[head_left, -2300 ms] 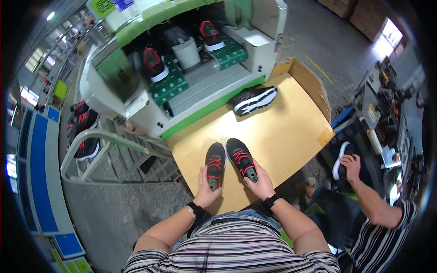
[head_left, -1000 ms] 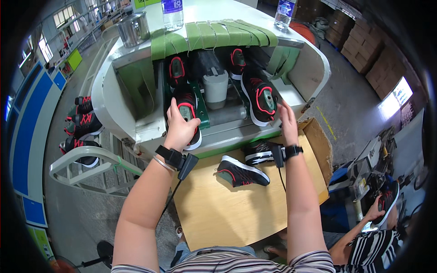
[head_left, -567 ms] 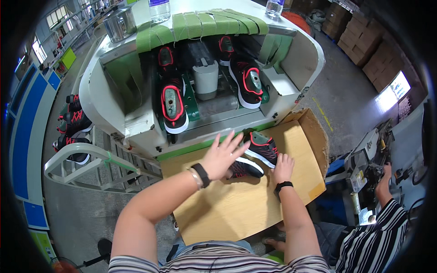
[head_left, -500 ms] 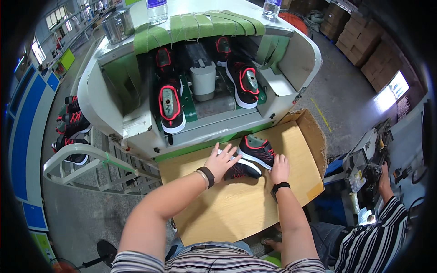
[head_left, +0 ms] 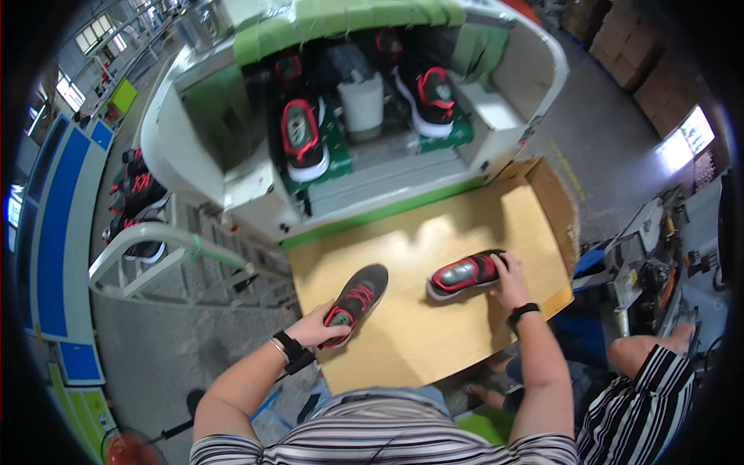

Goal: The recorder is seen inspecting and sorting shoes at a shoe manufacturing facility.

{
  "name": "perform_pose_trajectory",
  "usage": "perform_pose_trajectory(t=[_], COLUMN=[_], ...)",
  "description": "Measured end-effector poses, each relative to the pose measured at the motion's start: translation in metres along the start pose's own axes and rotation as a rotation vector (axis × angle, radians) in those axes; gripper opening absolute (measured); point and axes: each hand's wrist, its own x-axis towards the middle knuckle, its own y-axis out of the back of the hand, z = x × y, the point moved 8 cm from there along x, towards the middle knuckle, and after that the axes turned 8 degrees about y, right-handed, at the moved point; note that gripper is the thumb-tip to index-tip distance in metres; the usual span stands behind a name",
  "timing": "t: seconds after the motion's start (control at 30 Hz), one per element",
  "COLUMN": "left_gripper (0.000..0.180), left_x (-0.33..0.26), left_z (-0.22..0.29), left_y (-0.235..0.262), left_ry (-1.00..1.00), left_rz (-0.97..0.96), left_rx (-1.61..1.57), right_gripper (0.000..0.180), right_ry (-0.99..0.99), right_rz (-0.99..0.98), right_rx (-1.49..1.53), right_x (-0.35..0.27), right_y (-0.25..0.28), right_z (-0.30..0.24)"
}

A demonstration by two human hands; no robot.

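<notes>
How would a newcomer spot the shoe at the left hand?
Find the white machine with an opening, then the pale wooden tabletop before it. On the tabletop's left side lies the dark shoe, the left hand at its heel. Its toe points towards the machine, unlike the other shoe, whose toe is at the right hand.

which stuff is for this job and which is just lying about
Likely part of the job:
black shoe with red laces, in the left hand
black shoe with red collar, in the right hand
pale wooden tabletop
black shoes on green belts

Likely just lying about:
cylindrical steel pot
brown cardboard boxes
</notes>
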Motion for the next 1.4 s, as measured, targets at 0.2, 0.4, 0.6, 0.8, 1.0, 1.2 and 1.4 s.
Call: perform_pose_trajectory(t=[0.2, 0.4, 0.6, 0.8, 1.0, 1.2, 1.4], left_gripper=[0.101, 0.087, 0.088, 0.095, 0.074, 0.089, 0.106], left_x=[-0.049, -0.004, 0.011, -0.028, -0.055, -0.011, 0.030], left_z=[-0.021, -0.039, -0.038, -0.007, 0.054, 0.050, 0.021], left_y=[-0.006, -0.011, -0.030, -0.030, -0.049, -0.084, -0.097], left_ry=[-0.069, -0.090, -0.075, -0.204, -0.524, -0.446, -0.160], left_rz=[0.617, 0.764, 0.938, 0.880, 0.846, 0.520, 0.337], left_rx=[0.368, 0.246, -0.021, 0.194, 0.251, 0.094, 0.055], right_gripper=[0.085, 0.075, 0.081, 0.065, 0.078, 0.100, 0.087], right_ry=[-0.847, -0.436, -0.001, 0.362, -0.050, -0.223, -0.324], right_rz=[0.243, 0.533, 0.052, 0.153, 0.451, -0.181, 0.248], right_rx=[1.463, 0.856, 0.900, 0.524, 0.300, 0.891, 0.661], right_x=[-0.019, 0.002, -0.006, 0.017, 0.098, 0.135, 0.083], right_y=[-0.021, -0.064, -0.070, -0.001, 0.013, -0.088, -0.061], right_z=[-0.056, -0.103, -0.266, -0.287, -0.175, -0.085, -0.117])
